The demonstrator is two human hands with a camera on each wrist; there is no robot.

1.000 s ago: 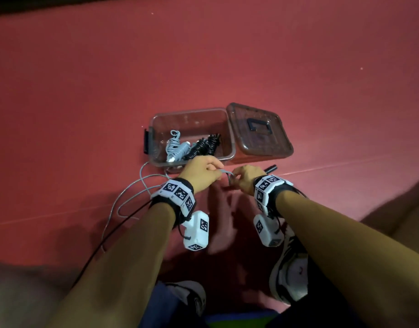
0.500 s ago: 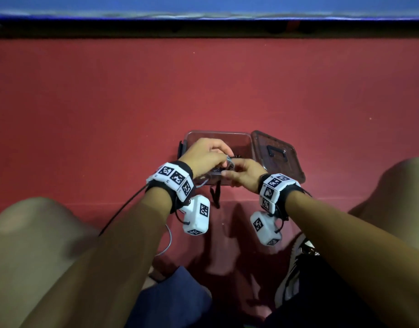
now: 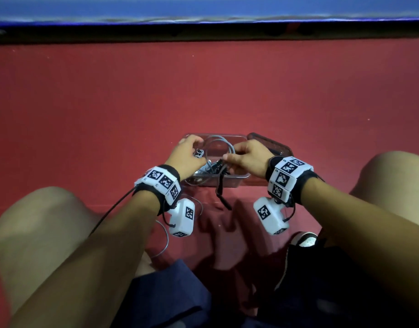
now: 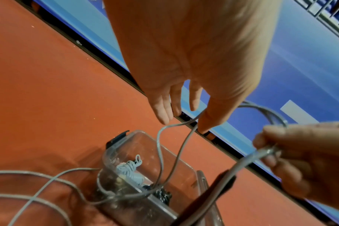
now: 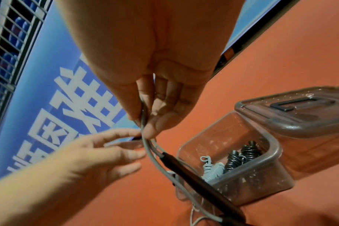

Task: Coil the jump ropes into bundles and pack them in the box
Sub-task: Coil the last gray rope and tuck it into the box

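Jump rope (image 5: 151,150), pinched by the right hand (image 3: 247,158) at frame centre while the left hand (image 3: 184,156) hung relaxed, holding nothing, risked its loose loops springing apart or snagging the box (image 3: 237,179) rim.

The box (image 5: 269,154) is clear, glossy plastic with a smoky tint, and its lid (image 5: 300,113) at 3 o'clock looks the same. The grey jump rope (image 4: 172,154) is a smooth, shiny plastic-coated cord with a matt black handle (image 5: 199,182); the red floor (image 3: 203,91) is matt and faintly grainy.
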